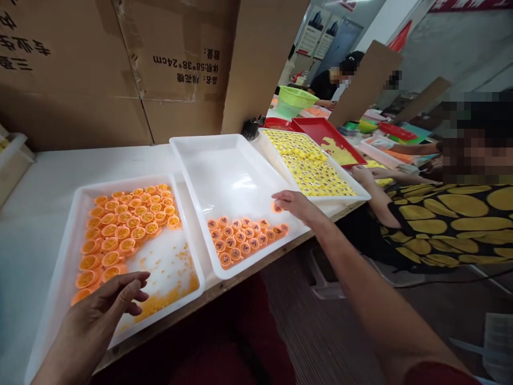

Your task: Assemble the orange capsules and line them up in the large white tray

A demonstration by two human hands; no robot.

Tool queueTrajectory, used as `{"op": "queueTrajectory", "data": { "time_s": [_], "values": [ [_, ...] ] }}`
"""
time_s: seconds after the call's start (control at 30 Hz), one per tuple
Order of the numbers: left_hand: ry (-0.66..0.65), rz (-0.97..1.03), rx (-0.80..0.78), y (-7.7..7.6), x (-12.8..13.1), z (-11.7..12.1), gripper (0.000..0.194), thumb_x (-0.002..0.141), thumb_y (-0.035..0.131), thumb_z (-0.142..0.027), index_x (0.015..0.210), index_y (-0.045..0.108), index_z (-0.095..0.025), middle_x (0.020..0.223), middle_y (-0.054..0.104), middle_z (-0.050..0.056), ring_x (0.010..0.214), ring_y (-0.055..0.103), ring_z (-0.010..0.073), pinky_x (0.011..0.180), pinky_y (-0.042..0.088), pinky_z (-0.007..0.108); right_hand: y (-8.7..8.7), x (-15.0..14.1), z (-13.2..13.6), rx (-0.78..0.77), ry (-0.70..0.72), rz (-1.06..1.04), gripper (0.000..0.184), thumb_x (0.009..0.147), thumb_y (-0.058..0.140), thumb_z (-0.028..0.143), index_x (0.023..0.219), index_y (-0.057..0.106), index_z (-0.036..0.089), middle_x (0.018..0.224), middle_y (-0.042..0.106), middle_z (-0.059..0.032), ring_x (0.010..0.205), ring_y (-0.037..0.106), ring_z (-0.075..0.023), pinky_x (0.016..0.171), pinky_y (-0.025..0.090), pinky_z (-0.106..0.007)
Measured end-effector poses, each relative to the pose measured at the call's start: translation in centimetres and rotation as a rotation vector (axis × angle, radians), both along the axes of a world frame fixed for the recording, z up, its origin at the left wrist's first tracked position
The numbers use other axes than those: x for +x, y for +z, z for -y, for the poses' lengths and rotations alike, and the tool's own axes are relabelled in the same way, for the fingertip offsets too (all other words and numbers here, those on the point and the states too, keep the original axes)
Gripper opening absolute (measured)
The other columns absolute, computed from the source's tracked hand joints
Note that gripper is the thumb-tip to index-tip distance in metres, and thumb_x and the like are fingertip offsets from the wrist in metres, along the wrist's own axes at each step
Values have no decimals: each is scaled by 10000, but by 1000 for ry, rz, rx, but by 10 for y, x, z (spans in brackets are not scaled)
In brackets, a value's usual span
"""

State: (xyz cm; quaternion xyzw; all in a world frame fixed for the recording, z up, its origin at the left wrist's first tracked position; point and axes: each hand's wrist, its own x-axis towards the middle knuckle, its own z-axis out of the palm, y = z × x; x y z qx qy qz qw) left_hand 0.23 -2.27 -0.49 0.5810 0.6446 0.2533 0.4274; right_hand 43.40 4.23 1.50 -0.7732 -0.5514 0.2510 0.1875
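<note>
An orange cup [276, 207] sits at the near right of the middle tray [232, 171], pinched by the right hand [295, 205]; fingers partly hide it, and whether it is lifted is unclear. The left hand [112, 302], fingers loosely spread, blocks part of the left tray [160, 251]. Beyond stand 1 tray of yellow pieces [312, 166] and tall cardboard [180, 32], its print cut off. A co-worker's patterned sleeve [452, 224] crowds the right.

The left hand [94, 318] hovers half-curled; the right arm [360, 272] stretches forward, fingers [286, 196] bent.
</note>
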Motion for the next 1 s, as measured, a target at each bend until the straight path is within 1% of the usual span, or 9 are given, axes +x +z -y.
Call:
{"op": "queueTrajectory", "data": {
  "time_s": [0.07, 0.13, 0.23, 0.4, 0.5, 0.67, 0.73, 0.83, 1.0],
  "values": [
    [-28, 6, -10, -8, -5, -1, 529, 690, 543, -654, 926, 701, -208, 765, 716, 50, 656, 685, 234, 654, 582, 348, -4, 38, -3, -134, 4, 159, 315, 774, 558, 226, 1042, 668, 101, 896, 722, -102, 812, 648, -168, 714, 497, -234],
    [-58, 9, -32, -15, -7, -3, 511, 702, 557, -633, 957, 702, -214, 764, 720, 46, 708, 694, 242, 682, 585, 346, -10, 56, -4, -232, 38, 211, 240, 701, 612, 195, 901, 714, 111, 829, 730, -91, 782, 652, -184, 690, 486, -234],
    [-82, 9, -75, -18, -6, -5, 525, 692, 569, -637, 976, 706, -218, 760, 725, 46, 762, 699, 253, 700, 587, 338, -16, 61, -5, -337, 105, 273, 212, 639, 629, 159, 821, 735, 134, 816, 733, -67, 782, 654, -187, 687, 478, -231],
    [-90, 13, -86, -18, -4, -6, 513, 682, 570, -647, 936, 722, -228, 759, 727, 44, 732, 695, 246, 700, 589, 345, -16, 62, -4, -440, 163, 328, 299, 646, 574, 112, 893, 740, 135, 843, 736, -68, 700, 651, -164, 635, 472, -225],
    [-133, 2, -112, -23, -7, -6, 507, 702, 563, -638, 961, 716, -229, 798, 729, 44, 735, 694, 235, 715, 586, 343, -14, 62, -2, -458, 188, 360, 316, 660, 561, 112, 918, 740, 144, 859, 738, -64, 696, 650, -163, 637, 469, -227],
    [-147, -18, -127, -29, -8, -6, 525, 700, 553, -649, 965, 717, -227, 823, 729, 46, 727, 691, 224, 722, 578, 325, -13, 61, 0, -449, 217, 427, 257, 665, 572, 91, 839, 749, 158, 866, 736, -63, 829, 652, -195, 690, 457, -233],
    [-117, -20, -101, -27, -5, -3, 520, 700, 548, -653, 946, 719, -228, 810, 727, 43, 714, 688, 218, 712, 573, 313, -13, 59, 0, -433, 217, 448, 226, 679, 580, 106, 823, 746, 156, 870, 734, -75, 848, 649, -211, 708, 455, -249],
    [-29, -30, -38, -23, 3, 4, 492, 720, 532, -644, 925, 716, -236, 777, 719, 32, 697, 681, 209, 679, 563, 298, -13, 53, 0, -372, 249, 436, 250, 732, 560, 157, 909, 736, 156, 929, 727, -87, 892, 642, -219, 753, 451, -263],
    [19, -1, -17, -22, 10, 10, 467, 718, 542, -628, 898, 713, -232, 771, 718, 30, 674, 673, 213, 663, 558, 312, -18, 38, 1, -320, 407, 298, 275, 757, 560, 232, 979, 720, 209, 973, 726, -22, 900, 641, -182, 780, 450, -229]
  ]
}}
